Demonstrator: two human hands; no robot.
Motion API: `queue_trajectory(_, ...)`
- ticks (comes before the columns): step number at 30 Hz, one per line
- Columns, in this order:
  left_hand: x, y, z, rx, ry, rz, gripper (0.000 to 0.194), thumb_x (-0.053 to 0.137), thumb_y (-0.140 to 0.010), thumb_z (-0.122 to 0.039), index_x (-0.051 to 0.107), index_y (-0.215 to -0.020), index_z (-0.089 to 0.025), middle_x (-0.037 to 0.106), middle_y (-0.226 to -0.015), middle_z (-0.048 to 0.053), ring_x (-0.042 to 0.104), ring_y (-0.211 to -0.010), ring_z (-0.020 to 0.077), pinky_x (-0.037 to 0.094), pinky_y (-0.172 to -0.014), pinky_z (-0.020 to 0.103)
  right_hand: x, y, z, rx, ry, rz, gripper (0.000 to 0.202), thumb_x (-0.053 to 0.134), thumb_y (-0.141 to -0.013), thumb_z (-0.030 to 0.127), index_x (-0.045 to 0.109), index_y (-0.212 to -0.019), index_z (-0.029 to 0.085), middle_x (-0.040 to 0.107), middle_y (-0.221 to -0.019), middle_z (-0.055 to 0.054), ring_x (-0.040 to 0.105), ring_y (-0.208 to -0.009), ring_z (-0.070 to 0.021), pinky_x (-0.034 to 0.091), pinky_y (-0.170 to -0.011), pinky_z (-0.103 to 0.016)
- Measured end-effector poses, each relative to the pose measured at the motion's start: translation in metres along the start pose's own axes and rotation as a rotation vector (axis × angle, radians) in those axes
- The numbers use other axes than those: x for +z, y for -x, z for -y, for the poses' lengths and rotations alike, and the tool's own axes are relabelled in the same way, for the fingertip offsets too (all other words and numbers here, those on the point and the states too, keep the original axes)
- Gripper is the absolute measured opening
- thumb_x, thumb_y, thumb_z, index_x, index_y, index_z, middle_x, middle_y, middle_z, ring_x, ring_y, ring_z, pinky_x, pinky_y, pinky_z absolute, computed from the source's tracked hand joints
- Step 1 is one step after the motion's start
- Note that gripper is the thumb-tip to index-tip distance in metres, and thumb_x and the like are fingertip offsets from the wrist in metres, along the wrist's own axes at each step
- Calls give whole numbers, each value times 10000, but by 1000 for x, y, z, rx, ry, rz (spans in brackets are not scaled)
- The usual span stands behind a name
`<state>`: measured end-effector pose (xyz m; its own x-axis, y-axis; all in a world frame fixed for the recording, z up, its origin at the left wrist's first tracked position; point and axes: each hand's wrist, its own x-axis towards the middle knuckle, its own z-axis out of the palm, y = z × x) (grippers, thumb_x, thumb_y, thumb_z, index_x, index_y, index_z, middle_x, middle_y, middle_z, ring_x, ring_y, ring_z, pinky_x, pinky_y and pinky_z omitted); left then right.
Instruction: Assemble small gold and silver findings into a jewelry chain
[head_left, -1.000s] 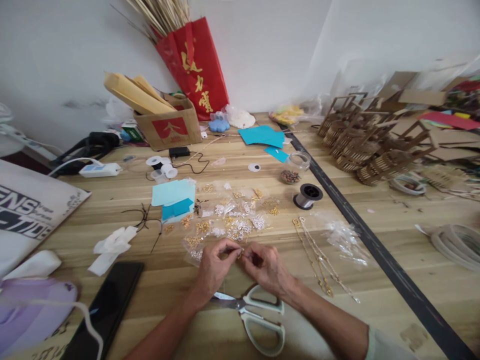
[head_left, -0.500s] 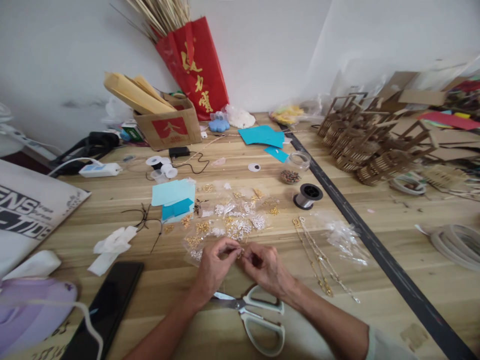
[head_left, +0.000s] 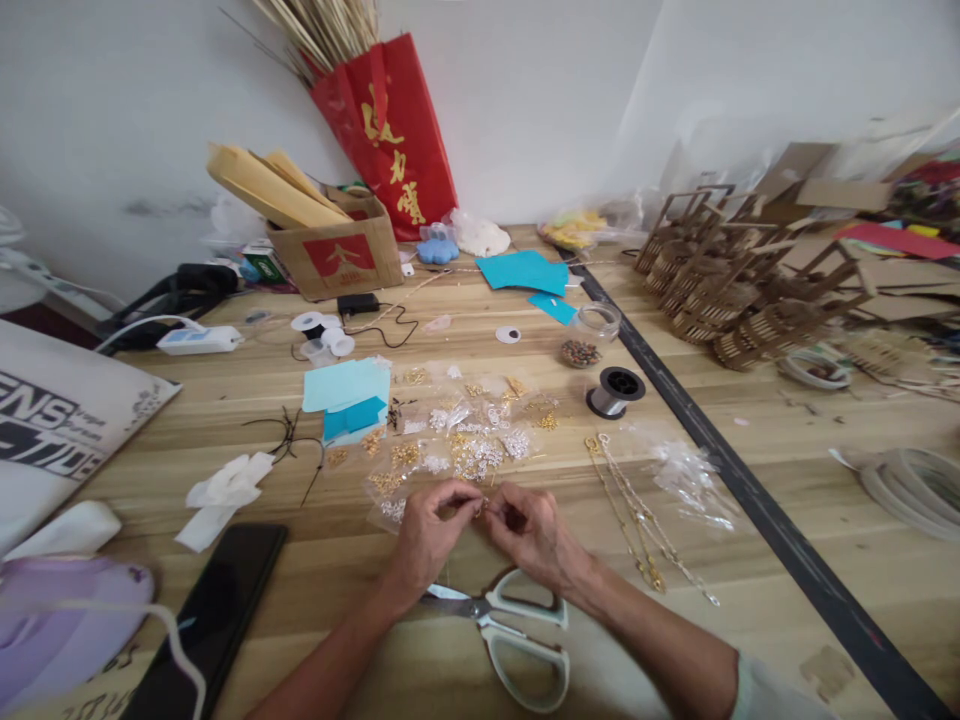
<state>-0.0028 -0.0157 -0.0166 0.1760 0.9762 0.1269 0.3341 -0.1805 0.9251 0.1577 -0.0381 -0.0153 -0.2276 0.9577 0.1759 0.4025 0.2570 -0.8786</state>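
Note:
My left hand (head_left: 437, 525) and my right hand (head_left: 534, 530) meet at the fingertips in the middle of the table, both closed in a pinch. Between them is something tiny, too small to make out. Just beyond lie clear bags of silver and gold jewellery findings (head_left: 480, 455). Scissors (head_left: 517, 640) with white handles lie below my hands, blades slightly apart. To the right of my right hand, gold and silver chains (head_left: 626, 510) are laid out on the wood. A spool of fine wire (head_left: 616, 392) stands behind the chains.
Left are a black phone (head_left: 217, 610), crumpled tissue (head_left: 225, 497) and light blue cards (head_left: 346, 390). A glass jar (head_left: 598, 322) and a dish of beads (head_left: 580, 353) stand farther back. Small wooden baskets (head_left: 739, 290) crowd the right, past a dark strip (head_left: 705, 430).
My fingers shift very slightly at the pinch. Everything else stays where it was.

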Motion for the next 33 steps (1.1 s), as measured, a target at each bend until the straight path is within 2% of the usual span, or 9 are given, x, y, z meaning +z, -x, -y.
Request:
queue_trajectory(8,1,1,1,-28,-5,18,78,628,-719,-155,695,-687,-178,726,-683,14,668,-655,150,520,-647,221,-1,-2,0,12,-10,-17,179,513,-820,217,557,-660,150,526,-547,24,434,-471,-74,318,-459,-177)
queue_trajectory(15,0,0,1,-56,5,59,94,601,-727,-182,688,-690,-177,722,-694,25,660,-672,161,507,-662,238,0,-2,-6,109,-153,-27,117,589,-818,253,572,-756,156,520,-554,44,441,-482,-73,327,-458,-183)
queue_trajectory(17,-2,-1,0,-54,21,79,99,596,-726,-178,691,-696,-175,723,-703,32,657,-679,163,506,-668,242,-1,-4,-8,172,-270,6,147,623,-811,284,572,-855,153,544,-566,46,470,-483,-77,347,-456,-184)
queue_trajectory(20,-3,-2,-3,-39,67,132,99,598,-722,-173,693,-697,-170,722,-718,42,652,-680,163,506,-663,241,-5,-8,-11,284,-480,98,324,676,-784,338,561,-1010,136,594,-588,36,520,-466,-87,407,-450,-194)
queue_trajectory(22,-4,-3,-3,-26,92,157,91,603,-720,-172,692,-700,-168,722,-726,45,655,-689,164,509,-674,244,-8,-10,-12,323,-564,158,383,703,-765,369,583,-1037,128,616,-607,23,543,-462,-91,446,-450,-204)
queue_trajectory(27,-4,-3,0,-43,149,193,72,609,-714,-173,679,-707,-158,708,-698,42,650,-668,161,508,-657,241,-12,-13,-14,325,-631,261,341,711,-766,413,670,-944,125,627,-632,7,560,-483,-79,485,-466,-196)
queue_trajectory(33,-3,-4,2,-116,202,203,62,633,-716,-198,664,-700,-146,692,-679,38,636,-649,155,499,-642,239,-9,-11,-13,309,-594,240,403,690,-779,444,638,-1009,116,622,-637,7,555,-477,-78,481,-459,-200)
